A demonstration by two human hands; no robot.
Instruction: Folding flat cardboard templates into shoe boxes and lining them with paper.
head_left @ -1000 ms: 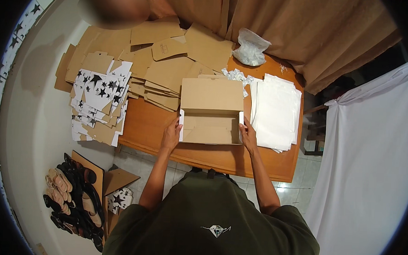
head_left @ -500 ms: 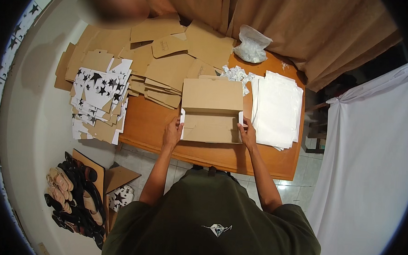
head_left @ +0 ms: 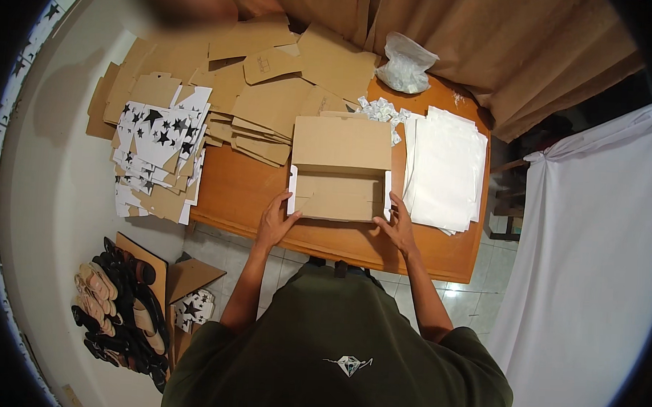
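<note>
A brown cardboard box (head_left: 339, 193) stands in front of me at the table's near edge, its lid (head_left: 342, 142) raised at the back. The inside is bare brown board, and white side walls show at both ends. At the near left corner my left hand (head_left: 275, 219) holds the box, fingers along the side and thumb against the front wall. My right hand (head_left: 399, 227) grips the near right corner in much the same way, thumb at the front.
White sheets (head_left: 445, 169) lie stacked to the right, small packets (head_left: 381, 110) and a clear plastic bag (head_left: 406, 64) behind. Flat brown cardboard (head_left: 268, 103) and star-printed pieces (head_left: 162, 134) cover the left. Sandals (head_left: 129, 304) stand lower left. A blurred person's head is at the far left.
Both hands have slid from the box's side walls toward its near corners, and the thumbs have come round to the front wall. The lid remains raised.
</note>
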